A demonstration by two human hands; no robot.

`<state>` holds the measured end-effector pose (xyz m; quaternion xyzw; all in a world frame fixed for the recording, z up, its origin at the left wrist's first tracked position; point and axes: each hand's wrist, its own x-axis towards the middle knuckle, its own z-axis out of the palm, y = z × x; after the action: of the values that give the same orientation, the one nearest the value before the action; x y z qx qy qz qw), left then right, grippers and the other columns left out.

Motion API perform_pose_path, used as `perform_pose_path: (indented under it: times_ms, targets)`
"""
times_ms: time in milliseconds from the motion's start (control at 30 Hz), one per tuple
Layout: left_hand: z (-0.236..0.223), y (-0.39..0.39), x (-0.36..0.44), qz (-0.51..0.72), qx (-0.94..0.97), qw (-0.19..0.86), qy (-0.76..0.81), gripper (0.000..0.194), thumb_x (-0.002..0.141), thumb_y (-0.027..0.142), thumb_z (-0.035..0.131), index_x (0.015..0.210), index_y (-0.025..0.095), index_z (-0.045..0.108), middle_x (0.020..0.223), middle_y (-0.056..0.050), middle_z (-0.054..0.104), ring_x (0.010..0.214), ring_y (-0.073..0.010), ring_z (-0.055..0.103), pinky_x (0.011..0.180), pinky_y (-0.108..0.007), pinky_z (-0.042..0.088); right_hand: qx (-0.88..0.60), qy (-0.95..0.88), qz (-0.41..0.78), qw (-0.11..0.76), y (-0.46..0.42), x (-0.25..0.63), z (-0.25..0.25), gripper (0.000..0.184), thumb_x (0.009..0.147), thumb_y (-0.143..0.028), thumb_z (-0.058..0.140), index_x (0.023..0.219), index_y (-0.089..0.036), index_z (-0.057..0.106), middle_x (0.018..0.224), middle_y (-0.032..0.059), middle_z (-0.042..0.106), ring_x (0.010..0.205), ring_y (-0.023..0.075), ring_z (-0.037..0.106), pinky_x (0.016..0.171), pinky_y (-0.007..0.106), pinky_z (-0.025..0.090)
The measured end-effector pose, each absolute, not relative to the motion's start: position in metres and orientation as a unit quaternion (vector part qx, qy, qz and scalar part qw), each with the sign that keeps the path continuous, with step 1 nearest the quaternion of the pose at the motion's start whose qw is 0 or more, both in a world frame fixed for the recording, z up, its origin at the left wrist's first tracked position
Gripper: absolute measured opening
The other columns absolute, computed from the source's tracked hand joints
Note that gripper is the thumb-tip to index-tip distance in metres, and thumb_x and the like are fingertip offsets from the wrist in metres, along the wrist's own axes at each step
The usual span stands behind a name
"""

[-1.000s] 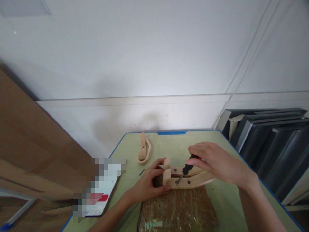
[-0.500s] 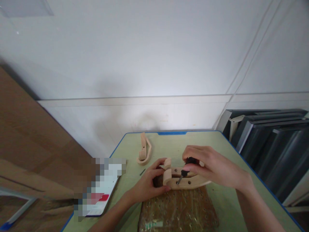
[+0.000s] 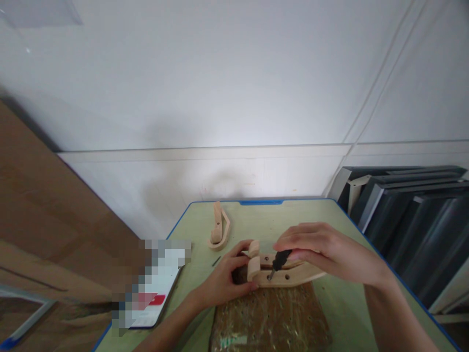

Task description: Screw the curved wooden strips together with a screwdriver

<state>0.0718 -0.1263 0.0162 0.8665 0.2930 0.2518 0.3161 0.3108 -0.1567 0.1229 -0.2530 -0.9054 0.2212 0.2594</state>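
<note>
My left hand (image 3: 229, 274) is closed around the left end of a pale wooden piece (image 3: 278, 278) made of two curved, drilled bars, pressing it down on a brown board. My right hand (image 3: 322, 249) grips a screwdriver (image 3: 281, 259) by its black handle. The tool slants down to the left, its metal tip at a hole in the nearer bar. Another dark hole shows to the right of the tip, and one in the farther bar. The right ends of the bars are partly hidden under my right hand.
The brown board (image 3: 271, 322), wrapped in clear film, lies on a pale green table (image 3: 252, 215) with a blue edge. A similar curved wooden piece (image 3: 220, 227) and a thin dark rod (image 3: 216, 261) rest farther left. Dark panels (image 3: 414, 205) lean at the right; a brown board (image 3: 54, 195) stands left.
My right hand has turned and shifted slightly on the screwdriver handle, showing more of it. The tip remains at the same hole, and my left hand and the wooden piece have stayed put.
</note>
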Motion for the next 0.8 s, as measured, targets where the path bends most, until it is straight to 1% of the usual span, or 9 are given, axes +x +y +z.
perform_pose_path:
  times_ms: [100, 233, 400, 500, 600, 800]
  targets:
    - [0.015, -0.1264, 0.0714, 0.254, 0.865, 0.316, 0.296, 0.032, 0.069, 0.032, 0.062, 0.097, 0.017, 0.062, 0.125, -0.007, 0.04, 0.111, -0.0229, 0.042, 0.095, -0.031, 0.034, -0.263, -0.91, 0.193, 0.258, -0.1564, 0.3112, 0.1223, 0.022, 0.086, -0.022, 0.043, 0.105, -0.02, 0.056, 0.094, 0.0019, 0.062, 0.086, 0.0093, 0.055, 0.076, 0.022, 0.038]
    - [0.0126, -0.1264, 0.0702, 0.25, 0.864, 0.312, 0.306, 0.034, 0.068, 0.034, 0.062, 0.097, 0.017, 0.062, 0.127, -0.007, 0.039, 0.111, -0.025, 0.042, 0.096, -0.033, 0.034, -0.297, -0.912, 0.151, 0.242, -0.1561, 0.3127, 0.1215, 0.02, 0.086, -0.029, 0.044, 0.096, -0.018, 0.057, 0.087, 0.0023, 0.062, 0.08, 0.0105, 0.054, 0.071, 0.024, 0.037]
    - [0.0114, -0.1258, 0.0696, 0.247, 0.864, 0.31, 0.31, 0.033, 0.068, 0.034, 0.062, 0.097, 0.017, 0.063, 0.128, -0.007, 0.038, 0.113, -0.0244, 0.041, 0.096, -0.032, 0.034, -0.336, -0.909, 0.12, 0.215, -0.1576, 0.3093, 0.1232, 0.019, 0.087, -0.032, 0.04, 0.09, -0.017, 0.052, 0.081, 0.0007, 0.056, 0.074, 0.0104, 0.05, 0.066, 0.024, 0.034]
    - [0.0125, -0.126, 0.0706, 0.253, 0.864, 0.315, 0.3, 0.033, 0.069, 0.032, 0.062, 0.098, 0.018, 0.062, 0.127, -0.007, 0.039, 0.112, -0.0239, 0.041, 0.096, -0.032, 0.033, -0.358, -0.907, 0.106, 0.195, -0.1595, 0.3069, 0.1254, 0.022, 0.088, -0.034, 0.037, 0.087, -0.017, 0.05, 0.08, 0.0009, 0.054, 0.074, 0.011, 0.048, 0.066, 0.024, 0.033]
    - [0.0134, -0.1266, 0.0715, 0.254, 0.862, 0.318, 0.302, 0.033, 0.069, 0.032, 0.062, 0.099, 0.018, 0.062, 0.126, -0.007, 0.039, 0.113, -0.0253, 0.041, 0.097, -0.034, 0.033, -0.382, -0.903, 0.078, 0.182, -0.1598, 0.3063, 0.1253, 0.026, 0.088, -0.038, 0.035, 0.082, -0.017, 0.049, 0.077, 0.001, 0.053, 0.071, 0.0116, 0.047, 0.064, 0.025, 0.031]
    - [0.0117, -0.1259, 0.071, 0.26, 0.862, 0.319, 0.296, 0.033, 0.068, 0.033, 0.063, 0.098, 0.018, 0.062, 0.126, -0.007, 0.039, 0.114, -0.0251, 0.04, 0.097, -0.033, 0.032, -0.426, -0.887, -0.021, 0.176, -0.1533, 0.3067, 0.1159, 0.029, 0.087, -0.038, 0.035, 0.068, -0.017, 0.042, 0.066, -0.0011, 0.049, 0.06, 0.0105, 0.041, 0.058, 0.025, 0.026]
